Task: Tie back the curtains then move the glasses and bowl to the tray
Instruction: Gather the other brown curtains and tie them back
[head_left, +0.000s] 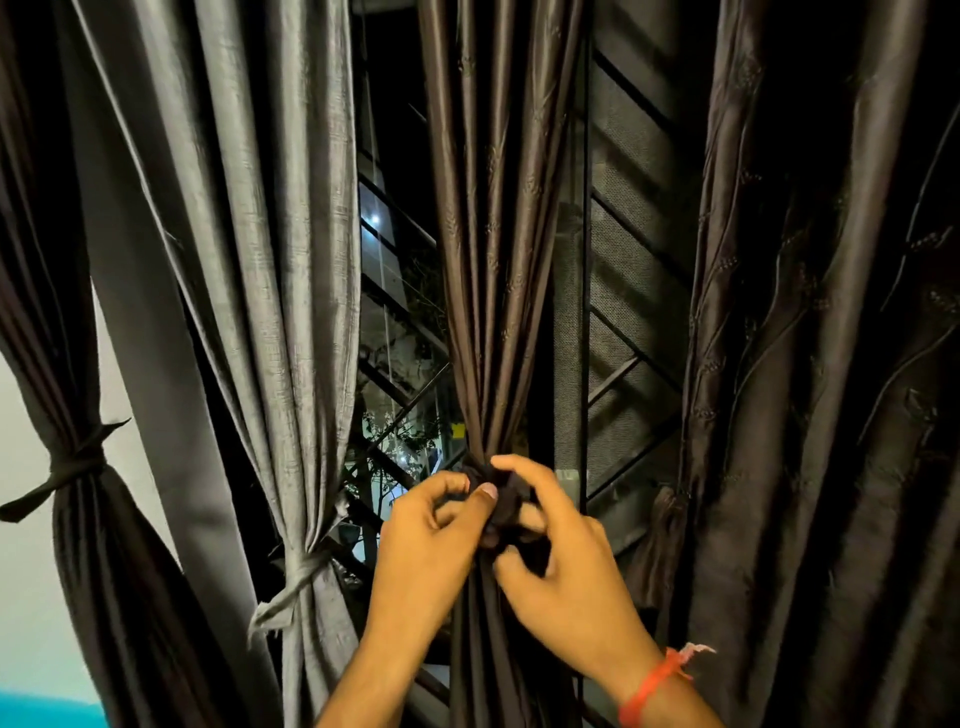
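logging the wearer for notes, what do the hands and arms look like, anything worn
Two bare hands and forearms come up from the bottom edge, with no sleeves or gloves in view. The left hand shows no rings or bands. The right hand has an orange-red thread band tied around its wrist, with a frayed, paler knotted end sticking out to the side. Fingernails are short and unpainted.

Warm indoor light fell from the front; the grey curtain (270, 249) shone while the right curtain (831, 364) sat in shadow. Edges bowed; the right hand (566, 561) blurred slightly.
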